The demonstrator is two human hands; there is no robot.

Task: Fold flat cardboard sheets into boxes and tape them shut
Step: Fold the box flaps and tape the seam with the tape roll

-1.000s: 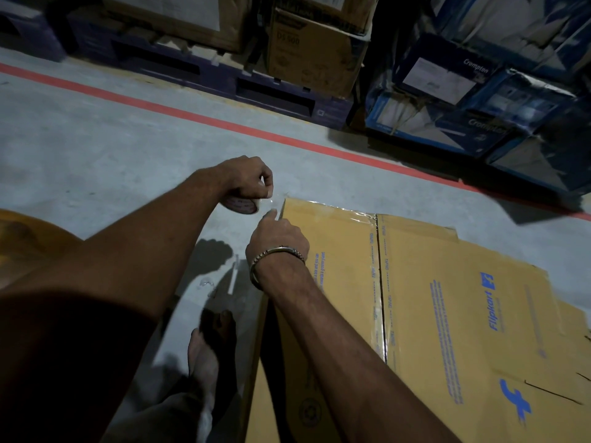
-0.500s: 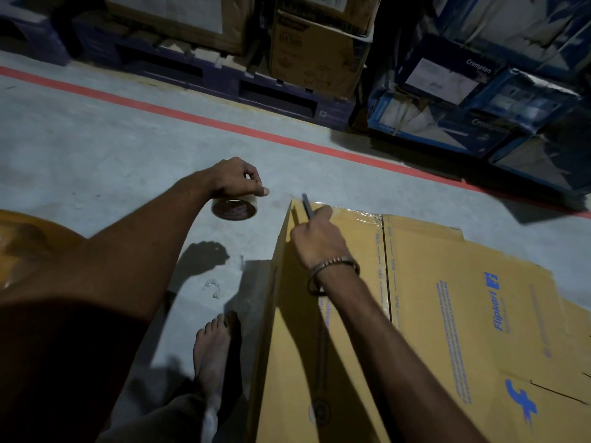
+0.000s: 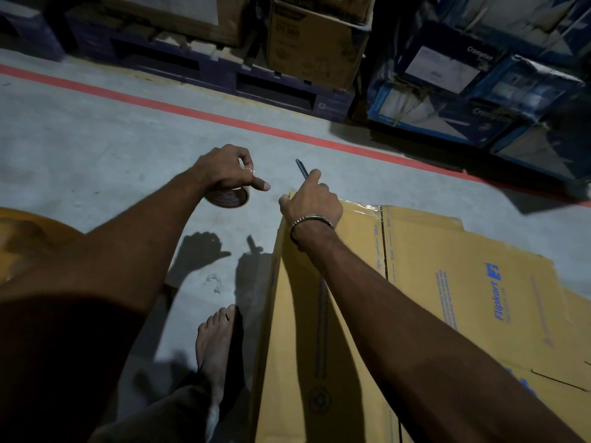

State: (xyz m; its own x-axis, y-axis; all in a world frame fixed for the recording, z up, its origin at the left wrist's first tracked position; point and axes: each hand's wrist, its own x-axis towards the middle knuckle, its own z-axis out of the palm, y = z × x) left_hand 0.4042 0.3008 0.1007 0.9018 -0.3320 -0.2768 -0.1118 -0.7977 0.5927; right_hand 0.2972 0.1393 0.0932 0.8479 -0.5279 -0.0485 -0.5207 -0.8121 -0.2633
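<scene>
Left hand (image 3: 228, 169): grips tape roll (image 3: 227, 197) above floor (image 3: 96, 148).
Right hand (image 3: 311, 203): fingers curled round thin blade (image 3: 302, 168), at cardboard box (image 3: 447, 282) corner.

The floor (image 3: 96, 129) is grey concrete, crossed by a red painted line (image 3: 224, 118). A yellow-brown cardboard box (image 3: 447, 282) printed in blue rests on it at right. A small scrap of clear tape (image 3: 215, 281) lies just beside a bare foot (image 3: 215, 340). Dark pallets (image 3: 224, 75) carrying cartons stand beyond the line.
</scene>
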